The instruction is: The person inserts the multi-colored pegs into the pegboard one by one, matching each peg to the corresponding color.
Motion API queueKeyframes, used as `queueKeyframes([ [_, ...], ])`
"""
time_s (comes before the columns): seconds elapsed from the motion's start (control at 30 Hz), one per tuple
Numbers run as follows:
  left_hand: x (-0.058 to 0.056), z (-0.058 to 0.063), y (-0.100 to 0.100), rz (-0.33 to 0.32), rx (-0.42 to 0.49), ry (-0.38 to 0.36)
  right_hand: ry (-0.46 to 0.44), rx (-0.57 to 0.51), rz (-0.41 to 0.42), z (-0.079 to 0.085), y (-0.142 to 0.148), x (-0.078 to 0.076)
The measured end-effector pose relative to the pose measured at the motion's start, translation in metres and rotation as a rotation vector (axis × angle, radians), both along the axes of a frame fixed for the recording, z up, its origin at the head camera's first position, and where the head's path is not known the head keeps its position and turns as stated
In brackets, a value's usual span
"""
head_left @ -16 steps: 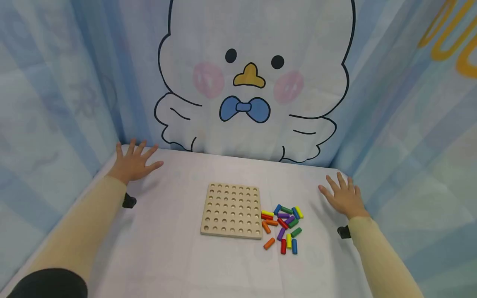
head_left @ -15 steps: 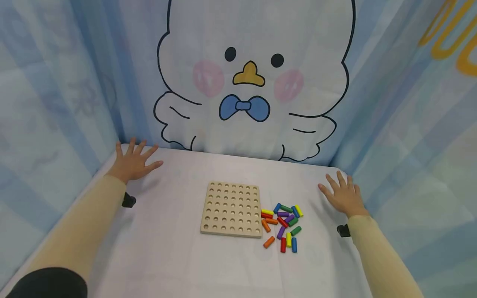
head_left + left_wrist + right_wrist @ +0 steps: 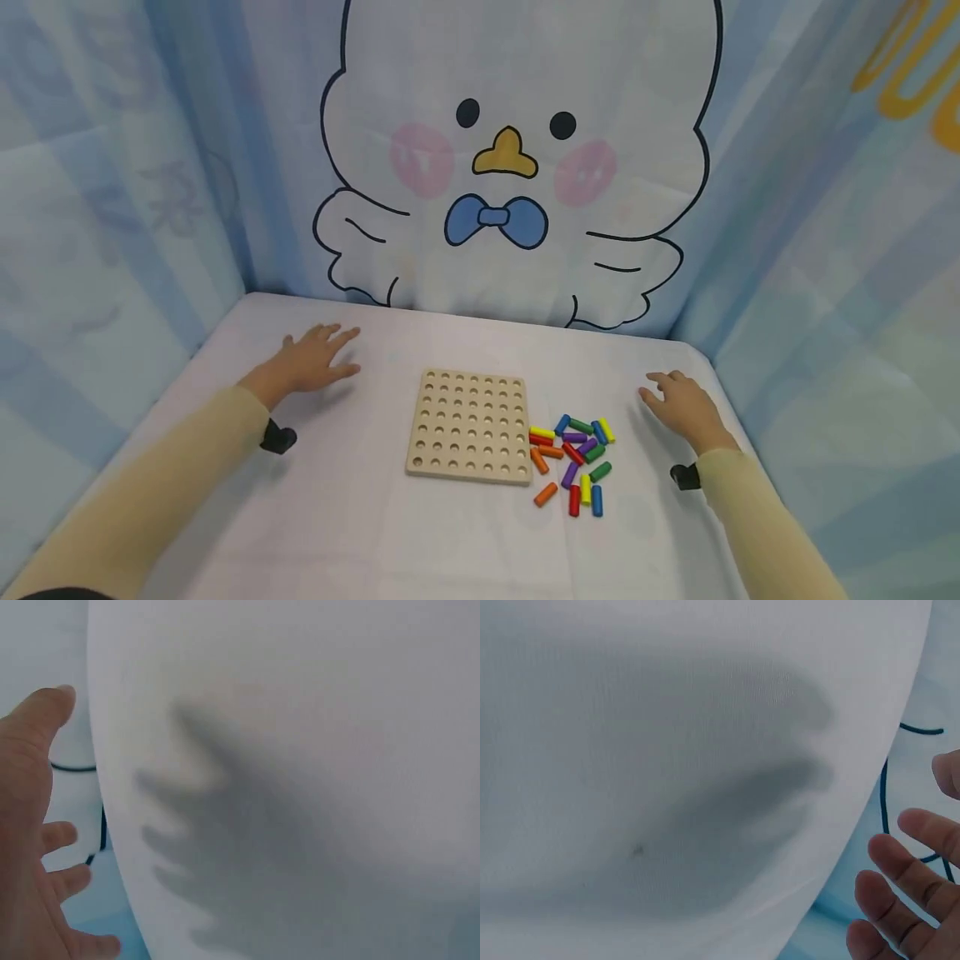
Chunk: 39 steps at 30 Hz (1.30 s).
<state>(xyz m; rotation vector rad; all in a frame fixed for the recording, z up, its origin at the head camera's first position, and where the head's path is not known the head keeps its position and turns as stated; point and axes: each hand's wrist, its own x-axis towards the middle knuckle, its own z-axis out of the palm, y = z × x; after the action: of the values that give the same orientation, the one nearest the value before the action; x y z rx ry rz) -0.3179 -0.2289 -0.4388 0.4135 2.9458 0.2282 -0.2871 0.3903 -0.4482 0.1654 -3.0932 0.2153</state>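
Observation:
My left hand (image 3: pixel 307 360) hovers over the far left of the table, its fingers loosely spread and holding nothing. In the left wrist view, the hand's thumb and fingers (image 3: pixel 69 882) stand apart, with its shadow on the cloth beside them. On the right, my right hand (image 3: pixel 684 408) is raised above the table with slightly bent fingers and nothing in them. Between the hands lies a wooden pegboard (image 3: pixel 469 475) with rows of round holes. Against and beside its right edge are several loose wooden pegs, among them a purple peg (image 3: pixel 570 474) and an orange peg (image 3: pixel 546 494).
A white cloth covers the table (image 3: pixel 337 517). Behind it hangs a blue and white curtain (image 3: pixel 517 275) with a cartoon bird, and its sides enclose the table left and right. Black wrist cameras sit under the left wrist (image 3: pixel 278 437) and right wrist (image 3: pixel 685 477).
My left hand has come off the far left corner, inward and nearer. My right hand has drawn a little nearer, with its fingers less spread. Board and pegs lie as before.

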Motion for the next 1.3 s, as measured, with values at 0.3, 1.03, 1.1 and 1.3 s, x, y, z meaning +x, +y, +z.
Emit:
queueKeyframes([
  [0.3, 0.026, -0.025, 0.055, -0.117, 0.136, -0.181, -0.085, -0.109, 0.011, -0.005, -0.025, 0.012],
  [1.03, 0.049, -0.028, 0.086, -0.044, 0.109, -0.233, -0.215, -0.31, -0.04, -0.024, -0.073, 0.021],
  [1.1, 0.05, -0.026, 0.089, -0.031, 0.108, -0.253, -0.216, -0.316, -0.058, -0.025, -0.073, 0.021],
  [1.3, 0.05, -0.026, 0.091, -0.013, 0.091, -0.279, -0.21, -0.342, -0.119, -0.024, -0.072, 0.023],
])
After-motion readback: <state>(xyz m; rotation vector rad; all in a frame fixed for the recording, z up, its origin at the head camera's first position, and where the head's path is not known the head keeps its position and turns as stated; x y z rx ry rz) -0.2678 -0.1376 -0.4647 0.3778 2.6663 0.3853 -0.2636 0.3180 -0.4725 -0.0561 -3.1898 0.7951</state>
